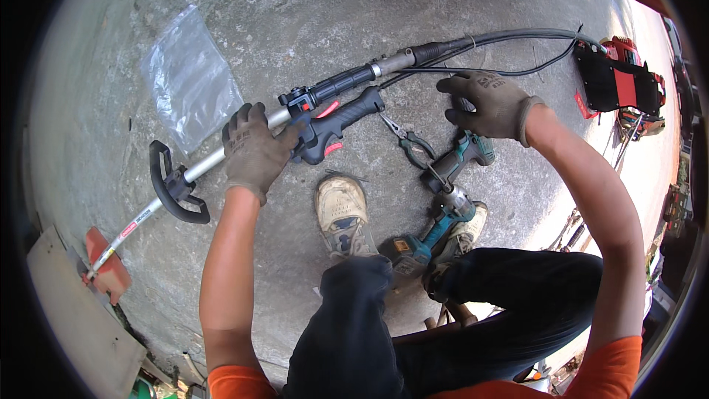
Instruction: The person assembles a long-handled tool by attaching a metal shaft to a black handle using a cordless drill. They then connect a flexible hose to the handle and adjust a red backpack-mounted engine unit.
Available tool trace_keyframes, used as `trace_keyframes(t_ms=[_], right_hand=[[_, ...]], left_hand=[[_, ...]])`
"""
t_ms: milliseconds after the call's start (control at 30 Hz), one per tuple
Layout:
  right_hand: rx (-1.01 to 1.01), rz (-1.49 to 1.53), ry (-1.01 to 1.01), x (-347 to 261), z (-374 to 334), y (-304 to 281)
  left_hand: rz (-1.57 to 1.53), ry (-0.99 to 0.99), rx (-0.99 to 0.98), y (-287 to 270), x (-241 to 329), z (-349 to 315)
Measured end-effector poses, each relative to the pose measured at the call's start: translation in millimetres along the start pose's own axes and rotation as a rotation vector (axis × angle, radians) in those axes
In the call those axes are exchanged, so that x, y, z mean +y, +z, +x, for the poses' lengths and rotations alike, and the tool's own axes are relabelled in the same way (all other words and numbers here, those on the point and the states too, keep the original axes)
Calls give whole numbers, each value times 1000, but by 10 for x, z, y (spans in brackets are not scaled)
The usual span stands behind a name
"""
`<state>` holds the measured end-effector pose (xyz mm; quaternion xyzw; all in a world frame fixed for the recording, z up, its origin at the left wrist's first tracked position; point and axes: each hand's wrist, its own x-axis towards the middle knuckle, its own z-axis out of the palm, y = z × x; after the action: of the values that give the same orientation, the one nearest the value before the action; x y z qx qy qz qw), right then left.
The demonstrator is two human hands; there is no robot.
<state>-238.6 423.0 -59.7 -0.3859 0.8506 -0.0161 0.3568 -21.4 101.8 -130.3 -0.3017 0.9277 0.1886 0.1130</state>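
A brush cutter lies across the concrete, its pale metal shaft [204, 166] running from lower left toward the upper right. My gloved left hand [256, 146] is closed over the shaft, its thumb against the black trigger handle [341, 124] with red levers. That handle sits beside the shaft and parallel to a ribbed black grip [343, 84]. My gloved right hand [489, 106] hovers just below the black cable [509, 72], fingers apart and holding nothing visible. Near it lie pliers [415, 149] with dark handles and a teal power tool [467, 155]. A teal impact wrench [436, 225] stands by my right shoe.
A clear plastic bag [193, 77] lies beyond the shaft. The black loop handle [171, 186] and orange guard [108, 270] are at the left end. At the far right sits the red and black engine pack [622, 81]. My left shoe [341, 203] stands near the trigger handle.
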Motion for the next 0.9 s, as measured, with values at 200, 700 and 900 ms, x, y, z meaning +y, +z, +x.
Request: trace_keyframes(t_ms=[200, 700, 900], right_hand=[[52, -64, -100, -424, -2018, -563], [187, 161, 15, -546, -2701, -238], [187, 241, -62, -602, -2730, -239]], left_hand=[[30, -147, 184, 618, 383, 176], [-469, -183, 113, 279, 200, 583], [-6, -295, -240, 292, 477, 977]])
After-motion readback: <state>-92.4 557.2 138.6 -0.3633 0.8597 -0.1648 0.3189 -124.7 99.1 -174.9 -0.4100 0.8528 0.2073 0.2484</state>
